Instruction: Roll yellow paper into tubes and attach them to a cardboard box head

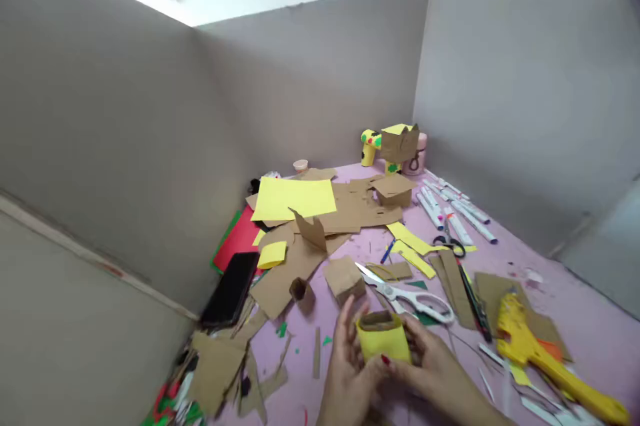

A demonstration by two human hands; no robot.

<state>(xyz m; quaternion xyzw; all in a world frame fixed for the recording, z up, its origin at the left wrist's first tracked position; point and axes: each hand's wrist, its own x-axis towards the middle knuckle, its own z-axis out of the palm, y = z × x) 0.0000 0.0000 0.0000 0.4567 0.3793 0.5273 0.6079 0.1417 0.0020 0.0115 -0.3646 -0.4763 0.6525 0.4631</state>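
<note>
Both my hands hold a small cardboard tube wrapped in yellow paper low in the middle of the view. My left hand grips its left side, fingers curled up along it. My right hand closes on its right side and bottom, thumb pressed on the yellow paper. White-handled scissors lie just behind the tube. A small brown cardboard box and a short cardboard tube stand close by on the pink table.
A yellow glue gun lies at the right. Markers and black scissors sit further back. Yellow paper, cardboard sheets, a black phone and scraps cover the left. Grey walls enclose the table.
</note>
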